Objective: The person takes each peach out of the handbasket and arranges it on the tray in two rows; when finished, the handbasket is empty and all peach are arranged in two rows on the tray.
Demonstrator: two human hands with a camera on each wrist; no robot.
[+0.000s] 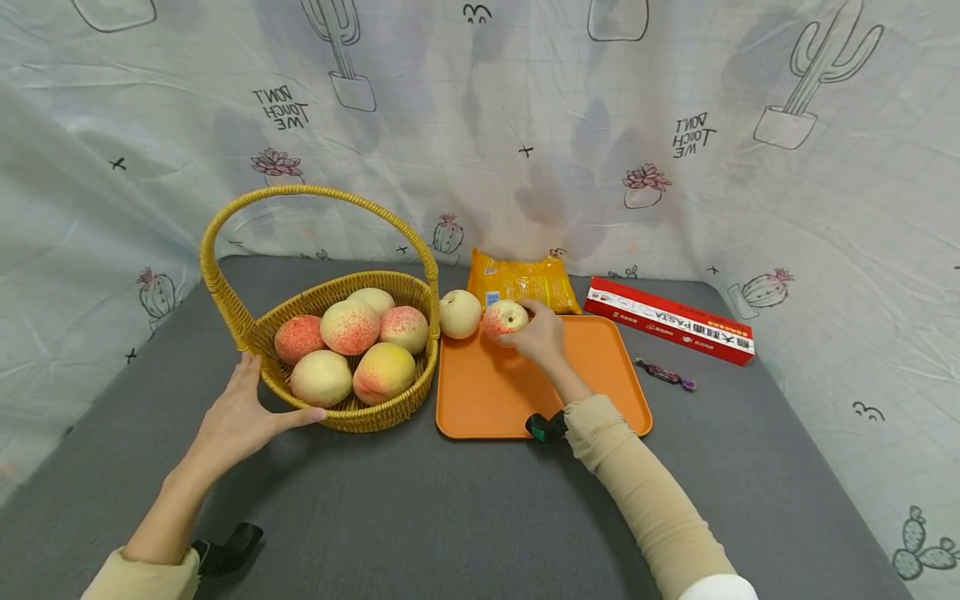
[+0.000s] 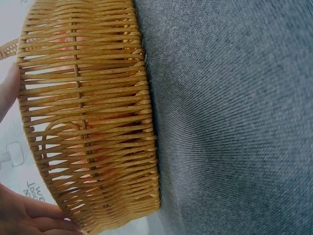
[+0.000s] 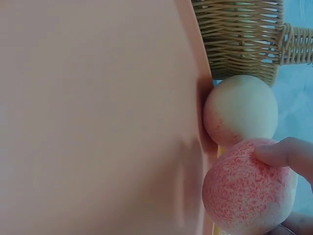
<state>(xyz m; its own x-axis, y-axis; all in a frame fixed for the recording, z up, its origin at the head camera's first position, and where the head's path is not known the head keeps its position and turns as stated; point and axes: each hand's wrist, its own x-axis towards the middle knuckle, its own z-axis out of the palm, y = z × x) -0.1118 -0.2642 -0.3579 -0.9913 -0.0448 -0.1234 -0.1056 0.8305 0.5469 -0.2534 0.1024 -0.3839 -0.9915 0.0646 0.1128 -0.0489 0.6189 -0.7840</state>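
My right hand (image 1: 542,335) grips a peach (image 1: 505,322) over the far left part of the orange tray (image 1: 480,408); its red-speckled side shows in the right wrist view, with the thumb on top. Just left of it, a pale peach (image 1: 460,314) lies at the tray's edge beside the basket. My left hand (image 1: 242,417) rests at the near left side of the yellow wicker basket (image 1: 375,417), thumb and fingers spread wide along its rim. Several peaches lie inside that basket, among them a red-speckled peach (image 1: 350,327) and a yellow one (image 1: 384,373).
An orange-yellow packet (image 1: 525,282) lies behind the tray. To the right are a red pasta box (image 1: 667,321) and a purple wrapped candy (image 1: 665,375). The basket's tall handle (image 1: 315,191) arches over it. A cactus-print cloth (image 1: 525,108) hangs behind the grey table (image 1: 420,517).
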